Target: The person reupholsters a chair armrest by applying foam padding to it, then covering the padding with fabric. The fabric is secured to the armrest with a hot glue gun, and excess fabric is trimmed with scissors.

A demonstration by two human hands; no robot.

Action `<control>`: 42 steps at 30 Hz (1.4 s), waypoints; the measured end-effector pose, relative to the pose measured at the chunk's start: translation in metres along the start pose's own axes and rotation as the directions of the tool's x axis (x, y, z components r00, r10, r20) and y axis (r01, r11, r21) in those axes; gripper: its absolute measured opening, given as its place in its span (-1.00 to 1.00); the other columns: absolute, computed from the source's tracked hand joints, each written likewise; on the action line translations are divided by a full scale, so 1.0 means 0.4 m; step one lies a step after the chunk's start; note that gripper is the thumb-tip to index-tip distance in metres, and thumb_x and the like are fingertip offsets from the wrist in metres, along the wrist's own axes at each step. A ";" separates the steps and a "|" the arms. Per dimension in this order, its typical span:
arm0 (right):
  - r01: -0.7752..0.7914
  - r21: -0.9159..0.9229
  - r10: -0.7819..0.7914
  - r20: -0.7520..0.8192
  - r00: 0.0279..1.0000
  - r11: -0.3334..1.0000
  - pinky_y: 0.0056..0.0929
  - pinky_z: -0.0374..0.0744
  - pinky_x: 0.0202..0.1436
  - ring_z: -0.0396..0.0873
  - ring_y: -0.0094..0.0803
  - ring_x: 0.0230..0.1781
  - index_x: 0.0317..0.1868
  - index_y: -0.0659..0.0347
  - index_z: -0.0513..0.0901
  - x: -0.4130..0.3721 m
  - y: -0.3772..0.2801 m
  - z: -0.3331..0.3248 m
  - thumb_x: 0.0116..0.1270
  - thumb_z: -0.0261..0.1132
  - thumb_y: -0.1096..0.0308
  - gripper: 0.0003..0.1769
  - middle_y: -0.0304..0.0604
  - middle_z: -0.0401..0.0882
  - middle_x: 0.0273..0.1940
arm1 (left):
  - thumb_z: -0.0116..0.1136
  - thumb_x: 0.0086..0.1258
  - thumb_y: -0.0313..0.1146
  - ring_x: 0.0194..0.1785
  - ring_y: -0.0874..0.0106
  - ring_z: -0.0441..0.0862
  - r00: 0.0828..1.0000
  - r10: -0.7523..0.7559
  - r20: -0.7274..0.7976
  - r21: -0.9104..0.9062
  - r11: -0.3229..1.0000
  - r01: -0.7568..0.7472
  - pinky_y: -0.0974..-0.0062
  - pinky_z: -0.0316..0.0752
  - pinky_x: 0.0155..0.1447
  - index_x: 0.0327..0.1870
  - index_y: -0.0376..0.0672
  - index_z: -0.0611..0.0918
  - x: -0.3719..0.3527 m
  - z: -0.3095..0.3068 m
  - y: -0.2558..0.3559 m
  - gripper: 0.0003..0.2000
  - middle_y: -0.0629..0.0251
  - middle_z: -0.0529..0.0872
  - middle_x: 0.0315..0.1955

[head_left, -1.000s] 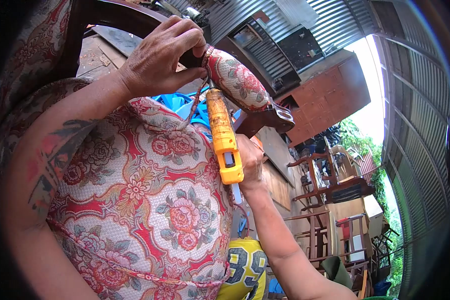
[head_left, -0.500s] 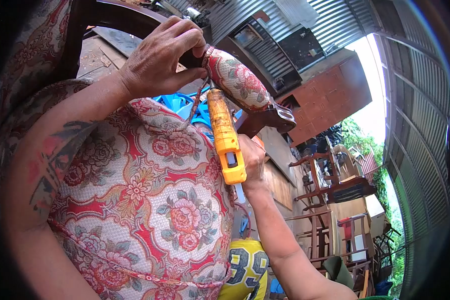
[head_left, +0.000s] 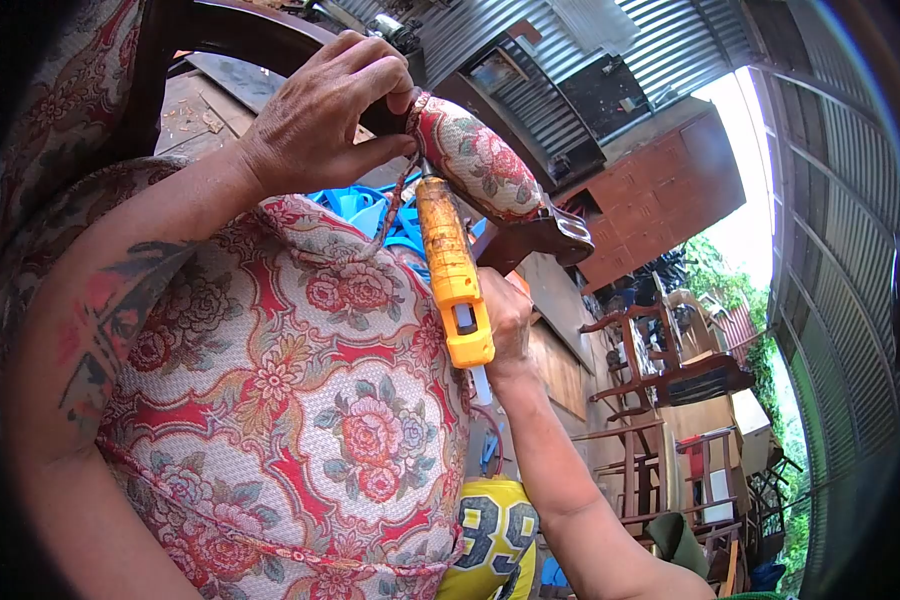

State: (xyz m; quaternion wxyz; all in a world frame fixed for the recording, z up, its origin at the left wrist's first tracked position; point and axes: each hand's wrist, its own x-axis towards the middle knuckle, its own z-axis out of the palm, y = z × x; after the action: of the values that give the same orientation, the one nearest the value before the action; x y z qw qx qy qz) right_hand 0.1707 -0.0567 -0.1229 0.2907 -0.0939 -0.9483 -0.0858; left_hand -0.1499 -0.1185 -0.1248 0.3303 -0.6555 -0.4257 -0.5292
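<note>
My left hand [head_left: 335, 115] is closed in a pinch on a braided trim cord [head_left: 391, 212] at the end of a padded armrest [head_left: 485, 160] covered in floral fabric. From the pinch, the loose cord hangs down beside the armrest. My right hand [head_left: 510, 318] is wrapped round a yellow glue gun [head_left: 448, 255], its fingers mostly hidden behind the gun. The dark-stained nozzle points up at the armrest edge, close to my left thumb. A pale glue stick [head_left: 481, 387] sticks out of the gun's rear.
The floral chair seat [head_left: 370, 440] fills the lower left. Blue straps [head_left: 355, 208] lie behind it. Wooden chair frames [head_left: 660, 370] are stacked at right, near a brown cabinet [head_left: 660, 200]. A yellow cloth numbered 89 [head_left: 490, 540] shows at the bottom.
Almost nothing differs. The glue gun has shifted very slightly, its nozzle still at the armrest edge, and my left hand keeps its pinch.
</note>
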 end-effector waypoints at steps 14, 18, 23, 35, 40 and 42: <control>0.007 0.007 -0.007 -0.008 1.000 1.000 -0.08 0.67 -0.26 0.70 0.06 -0.33 -0.22 0.30 0.60 -0.004 0.009 0.005 0.17 0.57 0.41 -0.70 0.05 0.62 -0.34 | 0.61 0.33 -0.14 0.14 0.14 0.59 1.000 0.004 -0.012 0.017 1.000 -0.004 0.18 0.56 0.20 -0.08 -0.12 0.57 -0.003 0.006 -0.002 -0.59 0.13 0.62 -0.01; 0.006 0.006 -0.006 -0.002 1.000 1.000 -0.08 0.67 -0.26 0.70 0.06 -0.33 -0.21 0.30 0.61 -0.002 0.006 0.002 0.17 0.57 0.42 -0.70 0.05 0.62 -0.34 | 0.60 0.34 -0.13 0.14 0.14 0.59 1.000 -0.001 -0.009 0.013 1.000 0.001 0.18 0.56 0.20 -0.08 -0.12 0.57 -0.002 0.004 -0.001 -0.59 0.14 0.62 -0.02; -0.001 0.003 0.001 -0.004 1.000 1.000 -0.08 0.67 -0.25 0.70 0.06 -0.32 -0.21 0.30 0.61 -0.004 0.007 0.004 0.17 0.56 0.43 -0.71 0.05 0.62 -0.34 | 0.60 0.34 -0.15 0.14 0.14 0.59 1.000 0.003 -0.007 0.002 1.000 -0.003 0.17 0.55 0.21 -0.08 -0.12 0.57 -0.003 0.006 -0.004 -0.60 0.14 0.62 -0.04; -0.005 0.006 0.005 0.001 1.000 1.000 -0.07 0.67 -0.25 0.70 0.06 -0.32 -0.20 0.30 0.63 -0.002 0.003 -0.001 0.16 0.56 0.44 -0.72 0.04 0.64 -0.33 | 0.62 0.31 -0.18 0.10 0.15 0.58 1.000 -0.006 -0.007 -0.009 1.000 0.006 0.17 0.54 0.16 -0.10 -0.13 0.57 0.000 0.002 0.001 -0.60 0.15 0.63 -0.04; 0.006 -0.005 -0.006 -0.001 1.000 1.000 -0.09 0.67 -0.25 0.70 0.03 -0.32 -0.20 0.29 0.63 -0.003 0.003 0.000 0.16 0.56 0.43 -0.72 0.03 0.65 -0.33 | 0.62 0.31 -0.16 0.05 0.21 0.61 0.999 0.029 -0.036 0.029 0.999 -0.028 0.25 0.60 0.13 -0.09 -0.12 0.61 0.002 0.005 -0.003 -0.61 0.20 0.65 -0.10; 0.004 -0.010 -0.004 -0.006 1.000 1.000 -0.09 0.66 -0.26 0.70 0.03 -0.33 -0.20 0.29 0.63 -0.004 0.001 0.001 0.16 0.57 0.43 -0.71 0.03 0.65 -0.33 | 0.62 0.31 -0.14 -0.01 0.27 0.65 0.996 0.062 -0.058 0.062 0.996 -0.058 0.32 0.65 0.09 -0.07 -0.13 0.65 0.005 0.003 -0.004 -0.61 0.23 0.68 -0.15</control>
State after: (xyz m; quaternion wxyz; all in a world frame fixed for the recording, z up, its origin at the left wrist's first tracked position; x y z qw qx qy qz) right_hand 0.1719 -0.0563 -0.1241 0.2931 -0.0930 -0.9471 -0.0916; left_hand -0.1507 -0.1164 -0.1233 0.3783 -0.6416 -0.4114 -0.5253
